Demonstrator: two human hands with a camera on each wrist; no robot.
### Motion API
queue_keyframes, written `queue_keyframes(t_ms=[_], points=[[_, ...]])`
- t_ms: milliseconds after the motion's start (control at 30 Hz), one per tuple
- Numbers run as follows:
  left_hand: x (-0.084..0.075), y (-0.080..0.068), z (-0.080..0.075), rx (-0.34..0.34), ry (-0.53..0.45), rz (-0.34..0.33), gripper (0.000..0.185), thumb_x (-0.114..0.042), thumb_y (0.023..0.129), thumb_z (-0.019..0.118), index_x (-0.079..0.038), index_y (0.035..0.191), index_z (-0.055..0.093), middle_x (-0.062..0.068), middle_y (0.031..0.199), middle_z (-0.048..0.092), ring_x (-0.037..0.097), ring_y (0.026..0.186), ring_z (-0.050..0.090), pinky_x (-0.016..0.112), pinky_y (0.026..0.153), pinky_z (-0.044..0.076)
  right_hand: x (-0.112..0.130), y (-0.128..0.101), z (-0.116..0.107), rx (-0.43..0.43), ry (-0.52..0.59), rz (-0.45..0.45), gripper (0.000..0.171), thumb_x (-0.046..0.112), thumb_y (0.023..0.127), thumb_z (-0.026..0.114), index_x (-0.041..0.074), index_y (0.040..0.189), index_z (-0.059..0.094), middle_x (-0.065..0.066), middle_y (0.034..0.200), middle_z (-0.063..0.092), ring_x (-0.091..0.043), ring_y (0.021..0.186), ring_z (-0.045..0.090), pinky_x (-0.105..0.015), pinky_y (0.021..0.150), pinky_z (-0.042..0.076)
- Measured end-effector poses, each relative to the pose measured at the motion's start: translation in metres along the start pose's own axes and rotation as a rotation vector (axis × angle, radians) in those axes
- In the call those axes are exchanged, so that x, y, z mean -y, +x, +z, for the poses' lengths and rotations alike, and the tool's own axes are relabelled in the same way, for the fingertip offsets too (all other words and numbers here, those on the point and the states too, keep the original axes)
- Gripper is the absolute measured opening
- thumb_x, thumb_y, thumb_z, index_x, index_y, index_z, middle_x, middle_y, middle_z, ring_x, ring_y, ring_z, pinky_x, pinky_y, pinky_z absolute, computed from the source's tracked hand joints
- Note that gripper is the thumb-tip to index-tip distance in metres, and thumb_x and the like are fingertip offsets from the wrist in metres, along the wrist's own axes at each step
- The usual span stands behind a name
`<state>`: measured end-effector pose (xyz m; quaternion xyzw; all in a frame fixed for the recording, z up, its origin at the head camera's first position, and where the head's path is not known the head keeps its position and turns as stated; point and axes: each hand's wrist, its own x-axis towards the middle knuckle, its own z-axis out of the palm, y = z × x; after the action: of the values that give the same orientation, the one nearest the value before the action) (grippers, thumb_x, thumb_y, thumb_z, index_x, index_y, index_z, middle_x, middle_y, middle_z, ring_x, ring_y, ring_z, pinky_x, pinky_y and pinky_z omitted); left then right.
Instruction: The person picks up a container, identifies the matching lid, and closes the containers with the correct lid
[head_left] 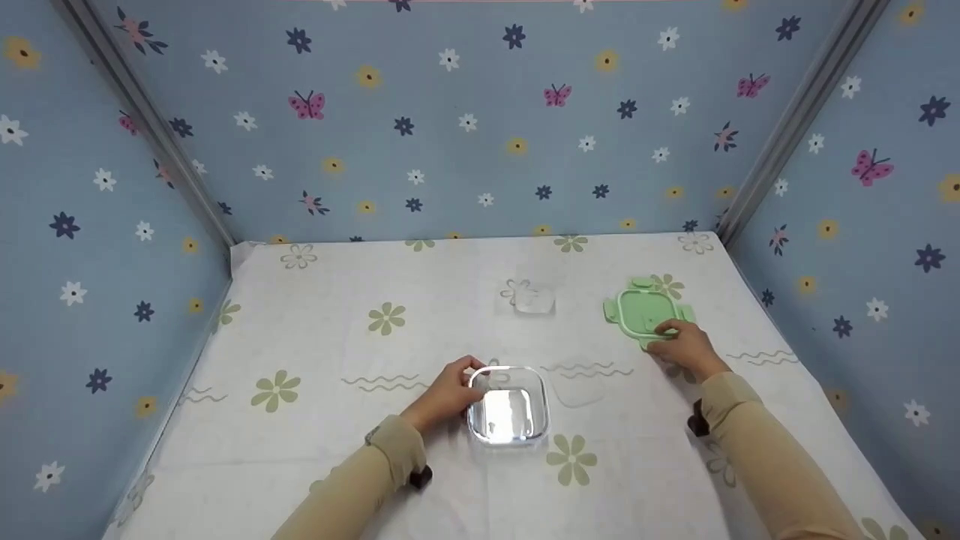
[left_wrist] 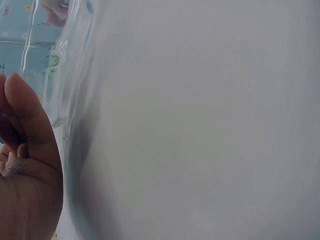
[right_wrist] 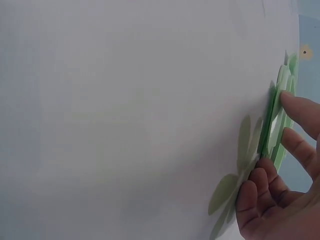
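Observation:
A square clear glass container [head_left: 508, 442] stands on the cloth in front of me. My left hand [head_left: 450, 394] grips its left side, thumb by the near-left wall and fingers at the far-left corner. In the left wrist view, that hand [left_wrist: 27, 155] shows beside the glass wall [left_wrist: 75, 65]. Farther right lies a green lid [head_left: 645, 309] with side flaps. My right hand [head_left: 686, 349] holds its near-right edge. The right wrist view has the lid [right_wrist: 277, 112] edge-on, with the thumb on one face and other fingers curled at its lower edge.
A small transparent piece [head_left: 534, 301] lies on the cloth beyond the container, and another faint clear piece [head_left: 579, 391] sits just right of it. The flowered white cloth [head_left: 300, 465] covers the table. Blue patterned panels [head_left: 465, 112] enclose the back and sides.

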<state>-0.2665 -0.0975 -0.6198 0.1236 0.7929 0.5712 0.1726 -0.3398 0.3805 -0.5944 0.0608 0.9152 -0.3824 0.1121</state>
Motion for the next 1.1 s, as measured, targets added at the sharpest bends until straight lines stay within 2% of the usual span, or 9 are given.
queue_keyframes(t_ms=[67,133,267,367,467,533,700,800,1100], points=[[0.0,0.0,0.0,0.003,-0.002,-0.001,0.042,0.002,0.087,0.061,0.0,0.128,0.059,-0.002,0.068,0.054,0.009,0.052,0.054,0.023,0.048,0.048,0.001,-0.003,0.001,-0.001,-0.029,-0.012,0.054,0.027,0.099,0.079,-0.002,0.142,0.063,-0.032,0.152,0.057,-0.04,0.126,0.063,-0.046,0.102,0.055],[-0.001,0.0,-0.001,0.004,-0.002,-0.006,0.042,0.002,0.087,0.061,-0.001,0.128,0.059,-0.002,0.069,0.054,0.009,0.052,0.055,0.022,0.048,0.049,0.002,-0.006,0.001,0.01,-0.048,-0.016,0.056,0.029,0.099,0.079,-0.003,0.142,0.063,-0.031,0.145,0.061,-0.034,0.109,0.068,-0.041,0.089,0.058],[-0.001,0.0,-0.001,0.002,-0.001,-0.019,0.042,0.002,0.086,0.06,-0.001,0.128,0.059,-0.002,0.069,0.053,0.009,0.053,0.054,0.022,0.048,0.049,0.006,-0.012,0.001,0.051,-0.048,0.004,0.057,0.03,0.098,0.081,-0.001,0.142,0.062,-0.021,0.115,0.073,-0.021,0.075,0.065,-0.033,0.062,0.052],[-0.002,-0.001,-0.001,-0.002,-0.008,-0.015,0.042,0.003,0.086,0.06,0.0,0.128,0.059,-0.002,0.069,0.053,0.009,0.053,0.054,0.022,0.048,0.048,0.009,-0.014,0.001,0.07,-0.052,0.011,0.057,0.03,0.097,0.082,-0.001,0.141,0.064,-0.012,0.101,0.075,-0.018,0.067,0.062,-0.032,0.056,0.049],[-0.002,-0.001,-0.001,-0.005,-0.013,-0.006,0.041,0.003,0.086,0.061,0.002,0.127,0.059,-0.003,0.069,0.054,0.009,0.054,0.055,0.022,0.05,0.048,0.011,-0.016,0.0,0.068,-0.058,0.002,0.056,0.028,0.098,0.08,-0.001,0.143,0.064,-0.014,0.106,0.075,-0.019,0.07,0.064,-0.032,0.058,0.05],[-0.002,-0.001,-0.001,-0.002,-0.015,-0.003,0.041,0.002,0.087,0.061,0.002,0.128,0.059,-0.002,0.07,0.056,0.009,0.055,0.055,0.023,0.051,0.048,0.012,-0.017,-0.002,0.034,-0.068,-0.011,0.056,0.026,0.098,0.08,-0.002,0.143,0.063,-0.019,0.113,0.073,-0.02,0.077,0.065,-0.032,0.063,0.052],[-0.002,-0.001,0.0,0.003,-0.023,-0.001,0.041,0.002,0.086,0.061,0.002,0.127,0.058,0.0,0.071,0.059,0.01,0.056,0.056,0.022,0.051,0.048,0.012,-0.015,-0.011,-0.064,-0.072,-0.078,0.058,0.022,0.101,0.076,-0.008,0.147,0.057,-0.031,0.128,0.063,-0.031,0.101,0.063,-0.041,0.085,0.055],[-0.002,-0.001,0.0,0.003,-0.028,0.004,0.04,0.003,0.086,0.061,0.003,0.126,0.058,0.0,0.071,0.06,0.01,0.056,0.056,0.022,0.051,0.048,0.011,-0.012,-0.017,-0.087,-0.043,-0.096,0.06,0.022,0.103,0.075,-0.009,0.15,0.053,-0.034,0.134,0.058,-0.039,0.113,0.06,-0.049,0.094,0.054],[0.001,0.001,-0.001,0.018,-0.032,0.014,0.042,0.005,0.085,0.058,0.004,0.127,0.059,0.001,0.067,0.059,0.008,0.052,0.054,0.022,0.049,0.048,0.005,0.0,-0.028,-0.136,-0.005,-0.107,0.062,0.019,0.102,0.075,-0.009,0.152,0.051,-0.037,0.144,0.054,-0.048,0.129,0.056,-0.055,0.102,0.051]])
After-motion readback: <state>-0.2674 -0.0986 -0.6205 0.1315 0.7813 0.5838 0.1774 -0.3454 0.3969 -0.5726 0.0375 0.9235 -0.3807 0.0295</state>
